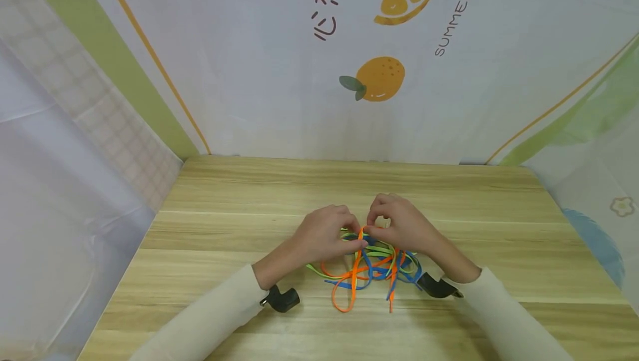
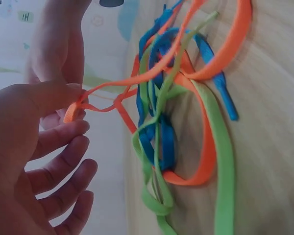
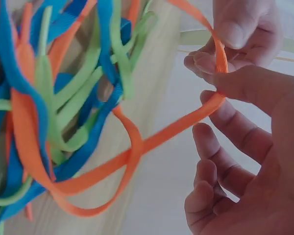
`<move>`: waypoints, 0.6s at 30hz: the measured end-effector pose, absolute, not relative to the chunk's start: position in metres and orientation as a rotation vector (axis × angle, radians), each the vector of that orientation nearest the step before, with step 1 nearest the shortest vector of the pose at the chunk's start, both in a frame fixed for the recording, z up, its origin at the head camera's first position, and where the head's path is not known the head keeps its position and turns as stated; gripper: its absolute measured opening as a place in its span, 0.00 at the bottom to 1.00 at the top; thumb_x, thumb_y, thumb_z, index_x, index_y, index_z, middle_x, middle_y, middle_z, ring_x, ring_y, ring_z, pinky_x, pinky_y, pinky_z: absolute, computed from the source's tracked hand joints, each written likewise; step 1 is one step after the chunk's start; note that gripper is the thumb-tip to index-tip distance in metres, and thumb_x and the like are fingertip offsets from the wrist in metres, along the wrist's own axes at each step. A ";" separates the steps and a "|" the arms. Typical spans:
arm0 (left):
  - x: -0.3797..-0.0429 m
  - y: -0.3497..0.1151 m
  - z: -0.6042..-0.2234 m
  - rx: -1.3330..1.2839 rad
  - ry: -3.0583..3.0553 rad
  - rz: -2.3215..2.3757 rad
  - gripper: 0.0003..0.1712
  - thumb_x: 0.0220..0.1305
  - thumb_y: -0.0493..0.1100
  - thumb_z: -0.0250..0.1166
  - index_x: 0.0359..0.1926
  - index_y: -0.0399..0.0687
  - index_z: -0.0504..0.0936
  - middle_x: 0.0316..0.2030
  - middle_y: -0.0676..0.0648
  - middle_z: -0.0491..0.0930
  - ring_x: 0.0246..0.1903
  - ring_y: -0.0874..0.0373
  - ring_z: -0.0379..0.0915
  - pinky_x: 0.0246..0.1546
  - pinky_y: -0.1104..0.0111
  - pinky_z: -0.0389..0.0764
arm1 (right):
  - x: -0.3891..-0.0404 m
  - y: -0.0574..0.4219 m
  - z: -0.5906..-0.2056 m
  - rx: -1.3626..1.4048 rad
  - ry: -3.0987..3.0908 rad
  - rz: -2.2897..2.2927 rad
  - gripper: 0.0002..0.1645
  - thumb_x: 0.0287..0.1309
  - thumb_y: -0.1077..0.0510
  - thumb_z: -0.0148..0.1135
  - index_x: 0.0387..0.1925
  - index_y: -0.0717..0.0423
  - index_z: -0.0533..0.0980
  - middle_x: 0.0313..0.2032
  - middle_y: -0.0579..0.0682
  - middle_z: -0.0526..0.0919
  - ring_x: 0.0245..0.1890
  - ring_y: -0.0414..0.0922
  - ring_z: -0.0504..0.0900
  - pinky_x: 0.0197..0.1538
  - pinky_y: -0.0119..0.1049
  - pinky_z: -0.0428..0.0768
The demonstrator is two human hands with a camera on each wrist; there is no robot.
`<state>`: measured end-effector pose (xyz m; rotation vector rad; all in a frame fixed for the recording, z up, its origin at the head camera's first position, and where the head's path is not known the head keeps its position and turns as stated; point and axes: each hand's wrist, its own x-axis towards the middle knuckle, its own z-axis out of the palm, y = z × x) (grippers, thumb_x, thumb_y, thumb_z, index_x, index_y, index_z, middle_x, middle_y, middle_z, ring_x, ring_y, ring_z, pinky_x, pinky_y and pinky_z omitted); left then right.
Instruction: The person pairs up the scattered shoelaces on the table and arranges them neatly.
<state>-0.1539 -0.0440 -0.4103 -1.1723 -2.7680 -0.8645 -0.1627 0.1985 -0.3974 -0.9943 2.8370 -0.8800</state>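
White cloth (image 1: 269, 89) is hung behind the wooden tabletop (image 1: 249, 189). From the head, an orange lace (image 1: 355, 272) is pinched by the left hand (image 1: 326, 233) and the right hand (image 1: 404, 228), just above a tangle (image 1: 376, 251) on the tabletop. From the left wrist, blue laces (image 2: 167, 142) and green laces (image 2: 225, 166) are seen crossing the orange one, so small, slow pulls seem best. From the right wrist, the orange lace is nipped between thumb (image 3: 245, 88) and finger (image 3: 240, 129); it should be held softly, so no knot is pulled tight.

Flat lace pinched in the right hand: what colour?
Orange; the flat lace shows best in the right wrist view.
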 end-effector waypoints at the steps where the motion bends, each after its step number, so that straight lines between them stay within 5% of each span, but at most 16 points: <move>1: -0.153 -0.044 -0.410 -1.173 -2.750 -0.865 0.15 0.69 0.56 0.78 0.41 0.50 0.94 0.39 0.52 0.87 0.36 0.61 0.76 0.35 0.71 0.77 | -0.162 0.199 -0.395 -0.997 2.835 -0.886 0.11 0.67 0.56 0.76 0.28 0.42 0.84 0.37 0.37 0.80 0.41 0.51 0.81 0.45 0.45 0.78; 10: -0.150 -0.044 -0.404 -1.184 -2.607 -0.894 0.07 0.70 0.47 0.78 0.39 0.49 0.92 0.36 0.54 0.85 0.35 0.56 0.81 0.35 0.71 0.78 | -0.158 0.201 -0.383 -1.014 2.793 -0.955 0.18 0.69 0.55 0.74 0.25 0.40 0.77 0.35 0.35 0.79 0.38 0.47 0.79 0.43 0.43 0.75; 18: -0.152 -0.054 -0.399 -1.189 -2.525 -1.057 0.06 0.74 0.43 0.73 0.38 0.49 0.93 0.35 0.55 0.88 0.37 0.54 0.86 0.39 0.69 0.81 | -0.161 0.212 -0.380 -1.106 2.643 -1.119 0.13 0.68 0.58 0.75 0.32 0.41 0.78 0.32 0.34 0.79 0.36 0.44 0.80 0.41 0.45 0.80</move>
